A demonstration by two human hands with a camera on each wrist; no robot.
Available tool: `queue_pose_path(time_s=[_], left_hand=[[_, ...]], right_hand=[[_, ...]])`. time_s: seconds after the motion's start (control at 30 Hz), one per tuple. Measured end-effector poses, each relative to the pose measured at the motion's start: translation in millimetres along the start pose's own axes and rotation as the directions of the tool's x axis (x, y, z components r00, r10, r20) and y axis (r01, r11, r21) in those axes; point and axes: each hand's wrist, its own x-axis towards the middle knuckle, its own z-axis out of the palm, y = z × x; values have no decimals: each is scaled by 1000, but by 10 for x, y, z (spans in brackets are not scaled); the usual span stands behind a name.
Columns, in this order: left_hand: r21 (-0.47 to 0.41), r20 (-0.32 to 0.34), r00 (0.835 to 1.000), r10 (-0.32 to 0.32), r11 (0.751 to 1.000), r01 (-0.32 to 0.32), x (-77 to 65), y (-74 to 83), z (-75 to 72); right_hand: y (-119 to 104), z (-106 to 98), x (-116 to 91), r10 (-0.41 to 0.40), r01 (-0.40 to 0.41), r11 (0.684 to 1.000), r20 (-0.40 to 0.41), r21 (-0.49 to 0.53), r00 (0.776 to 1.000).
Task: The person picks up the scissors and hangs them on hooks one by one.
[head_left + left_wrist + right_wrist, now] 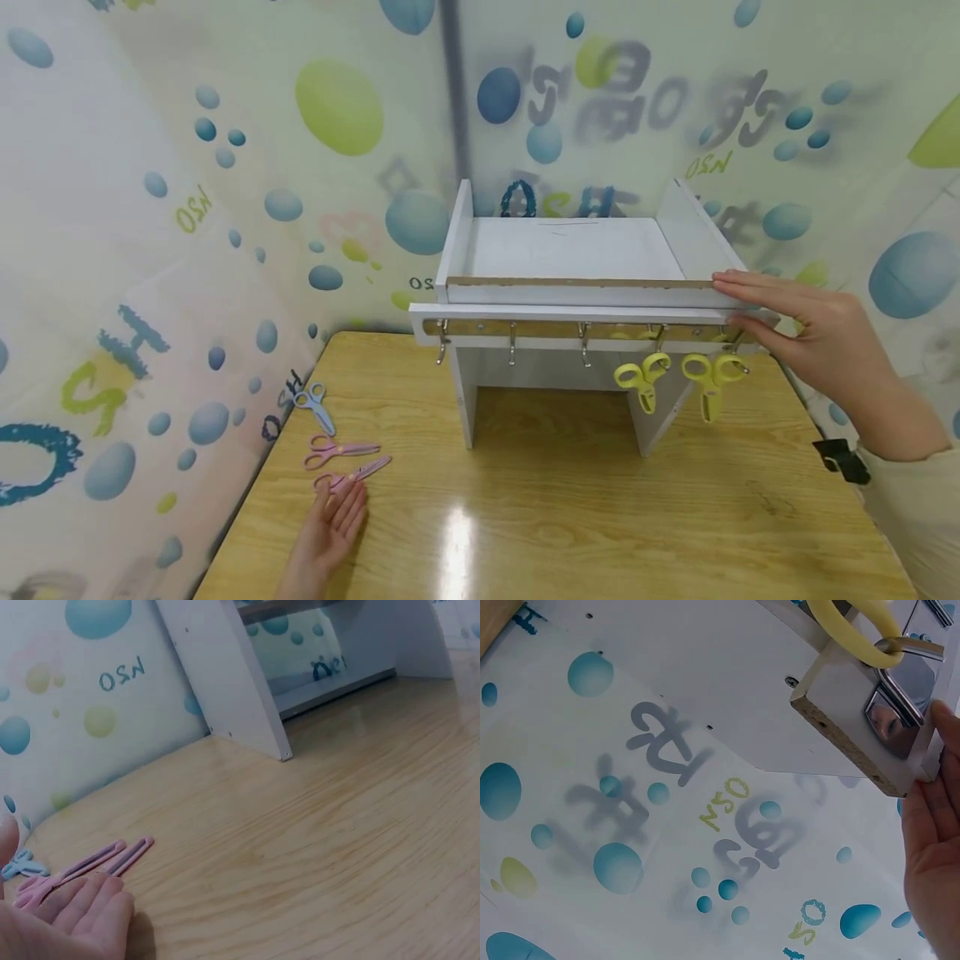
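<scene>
My left hand (326, 529) is at the near pair of pink scissors (377, 467), its fingertips over the handle loops. In the left wrist view the thumb stands apart from the extended fingers. Just beyond lie more pink scissors (341, 449) and blue scissors (317, 405). At the right end of a white hook rail (487, 312), my right hand (832, 337) grips the board, thumb in front and fingers over the top. Two pairs of yellow scissors, one (647, 382) beside the other (709, 385), hang from the right-hand hooks.
The rail fronts a white shelf unit (570, 246) with side panels standing on the wooden table (540, 525). Bare metal hooks (512, 343) line the rail's left part. A patterned wall covering (247, 167) rises behind and to the left.
</scene>
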Motion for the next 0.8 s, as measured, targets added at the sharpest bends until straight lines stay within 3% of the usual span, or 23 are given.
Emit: queue_pose_path(time_s=[0.17,0.4,0.57,0.8], left_hand=[[110,-102,995,-1,994,12,82,39,-51],[295,-109,994,0,955,33,197,200,-116],[421,-183,983,2,904,76,253,290,-156],[579,-278,956,96,811,87,375,337,-129]], right_hand=[[-4,4,4,4,-4,1000,7,-5,1000],[-12,-1,-4,10,-10,1000,11,-14,1000],[-22,8,-4,5,-5,1000,2,-7,1000],[-43,-20,4,13,-13,1000,16,-12,1000]])
